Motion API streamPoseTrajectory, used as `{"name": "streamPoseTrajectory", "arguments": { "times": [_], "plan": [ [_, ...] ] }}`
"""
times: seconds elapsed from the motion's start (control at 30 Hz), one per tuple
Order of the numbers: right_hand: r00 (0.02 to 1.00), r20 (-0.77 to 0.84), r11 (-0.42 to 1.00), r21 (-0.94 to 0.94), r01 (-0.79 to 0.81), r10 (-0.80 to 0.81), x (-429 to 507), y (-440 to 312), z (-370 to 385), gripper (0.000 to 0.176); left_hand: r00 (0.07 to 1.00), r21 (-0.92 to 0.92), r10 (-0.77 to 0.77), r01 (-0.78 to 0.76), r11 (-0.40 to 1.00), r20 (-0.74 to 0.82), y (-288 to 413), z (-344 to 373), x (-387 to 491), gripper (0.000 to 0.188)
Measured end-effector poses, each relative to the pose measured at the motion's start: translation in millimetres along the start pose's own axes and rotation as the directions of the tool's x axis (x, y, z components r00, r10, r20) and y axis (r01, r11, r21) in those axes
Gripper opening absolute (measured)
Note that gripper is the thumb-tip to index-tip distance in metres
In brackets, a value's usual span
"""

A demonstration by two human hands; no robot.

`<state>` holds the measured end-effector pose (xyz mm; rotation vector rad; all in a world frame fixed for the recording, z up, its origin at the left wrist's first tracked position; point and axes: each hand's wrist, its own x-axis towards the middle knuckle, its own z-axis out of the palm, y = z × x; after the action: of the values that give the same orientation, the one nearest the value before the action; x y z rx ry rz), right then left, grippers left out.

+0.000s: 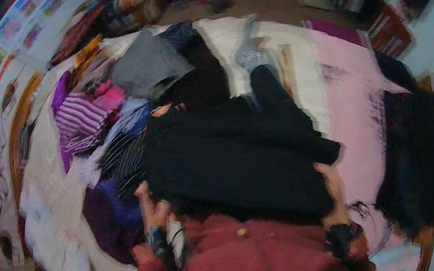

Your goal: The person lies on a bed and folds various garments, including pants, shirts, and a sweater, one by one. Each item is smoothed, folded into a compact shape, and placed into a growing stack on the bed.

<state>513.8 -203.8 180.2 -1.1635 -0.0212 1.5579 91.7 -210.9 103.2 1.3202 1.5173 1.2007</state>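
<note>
A black cloth garment (pixel 238 165), folded into a wide bundle, lies across my lap in front of my red buttoned top (pixel 247 262). My right hand (pixel 333 195) grips its right edge, with the thumb along the side. At the lower left corner, my left hand (pixel 153 207) holds the cloth; some of its fingers are hidden under it. Both wrists wear dark bands. Beyond the bundle shows what looks like a grey sock (pixel 251 56) bearing white lettering, next to a dark trouser leg (pixel 271 84). Motion blurs the view.
On the cream bedsheet (pixel 56 181) to the left lie a purple-and-white striped knit (pixel 82 114), a grey folded cloth (pixel 151 65) and a dark purple cloth (pixel 111 217). A pink cloth (pixel 347 110) and a dark clothing pile (pixel 415 157) are at right, beside a decorated wall.
</note>
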Motion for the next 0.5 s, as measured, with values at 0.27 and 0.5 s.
{"name": "streamPoseTrajectory", "arguments": {
  "times": [0.27,0.5],
  "plan": [
    [0.925,0.168,0.822,-0.424,0.380,-0.341,8,-26,0,0.029,0.844,0.351,0.534,-0.515,0.782,0.047,69,7,70,0.058],
    [0.876,0.248,0.910,0.150,0.387,-0.414,-41,-78,-14,0.033,0.737,0.290,0.601,-0.674,0.679,0.307,123,59,118,0.058]
  ]
}}
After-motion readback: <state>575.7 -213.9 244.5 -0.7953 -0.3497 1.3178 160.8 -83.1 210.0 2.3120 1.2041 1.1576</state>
